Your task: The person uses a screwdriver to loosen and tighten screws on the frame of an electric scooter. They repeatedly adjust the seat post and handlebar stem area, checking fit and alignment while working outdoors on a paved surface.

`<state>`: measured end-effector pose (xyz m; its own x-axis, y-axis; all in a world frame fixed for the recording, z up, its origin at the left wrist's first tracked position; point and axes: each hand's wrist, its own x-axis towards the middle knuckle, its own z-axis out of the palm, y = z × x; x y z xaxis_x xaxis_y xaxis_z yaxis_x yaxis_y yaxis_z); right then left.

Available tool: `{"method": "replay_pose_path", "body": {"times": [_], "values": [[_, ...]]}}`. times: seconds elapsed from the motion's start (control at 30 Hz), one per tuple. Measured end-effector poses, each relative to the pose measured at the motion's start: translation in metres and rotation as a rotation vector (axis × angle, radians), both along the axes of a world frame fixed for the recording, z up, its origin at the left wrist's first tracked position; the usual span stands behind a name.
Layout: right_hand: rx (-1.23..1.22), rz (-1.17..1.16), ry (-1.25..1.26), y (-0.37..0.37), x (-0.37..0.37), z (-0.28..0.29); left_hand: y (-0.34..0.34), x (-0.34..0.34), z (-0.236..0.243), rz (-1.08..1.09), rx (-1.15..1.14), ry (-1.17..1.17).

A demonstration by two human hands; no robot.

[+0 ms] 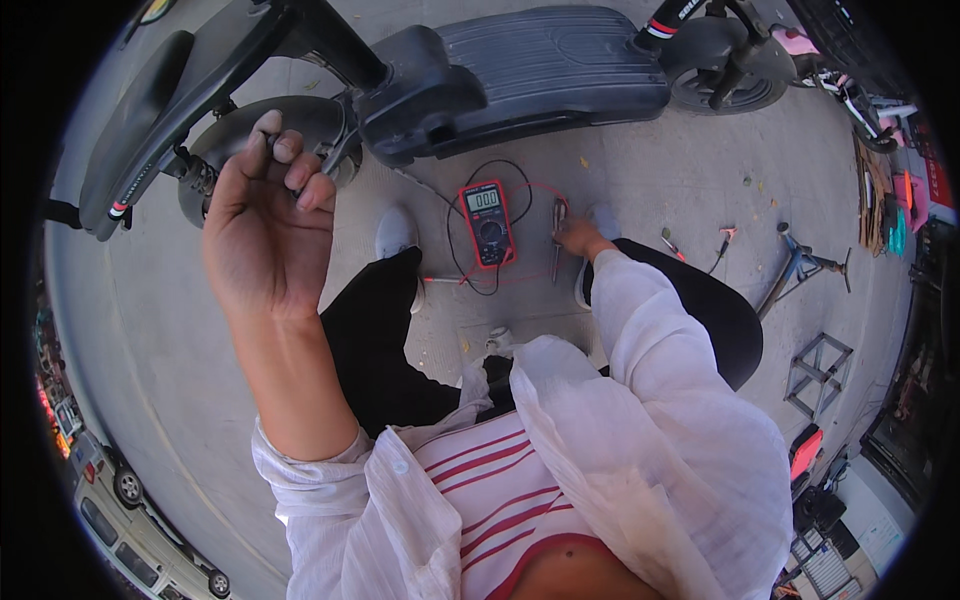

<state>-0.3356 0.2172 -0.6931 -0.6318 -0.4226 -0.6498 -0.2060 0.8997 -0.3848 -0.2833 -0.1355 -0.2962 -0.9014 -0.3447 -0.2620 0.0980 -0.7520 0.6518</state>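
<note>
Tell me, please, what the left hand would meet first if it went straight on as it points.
The left hand would probably meet the black wheel that shows beyond it, though depth is unclear.

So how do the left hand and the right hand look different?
The left hand is raised with its palm showing; the right hand is down low, to the right of the multimeter. The left hand looks much bigger in the picture than the right hand. Both are bare.

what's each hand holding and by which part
Right hand: a screwdriver-like tool, by its handle. Left hand: fingers curled; whether it holds anything can't be told.
</note>
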Motion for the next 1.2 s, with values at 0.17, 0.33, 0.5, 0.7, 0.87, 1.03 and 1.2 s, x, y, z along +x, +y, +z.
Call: {"method": "replay_pose_path", "body": {"times": [0.17, 0.33, 0.5, 0.7, 0.87, 1.03, 1.2], "values": [[-0.019, -0.218, 0.027, -0.012, 0.007, -0.044, -0.007, -0.012, -0.006, 0.035, 0.033, -0.080], [0.174, -0.061, 0.080, -0.022, -0.002, -0.061, -0.005, -0.031, -0.003, 0.101, 0.019, -0.137], [0.055, 0.072, -0.061, -0.037, -0.012, -0.039, -0.013, -0.040, -0.006, 0.124, 0.020, -0.128], [-0.191, 0.128, 0.100, -0.074, -0.015, 0.065, -0.026, -0.065, -0.010, 0.152, 0.080, -0.105], [-0.301, 0.110, 0.180, -0.088, -0.036, 0.196, -0.005, -0.086, -0.010, 0.089, 0.153, -0.064], [-0.529, 0.209, 0.351, -0.094, -0.038, 0.329, 0.021, -0.082, -0.008, 0.002, 0.188, -0.043], [-0.884, 0.025, 0.549, -0.093, -0.041, 0.386, 0.037, -0.072, -0.014, -0.041, 0.127, -0.078]]}}
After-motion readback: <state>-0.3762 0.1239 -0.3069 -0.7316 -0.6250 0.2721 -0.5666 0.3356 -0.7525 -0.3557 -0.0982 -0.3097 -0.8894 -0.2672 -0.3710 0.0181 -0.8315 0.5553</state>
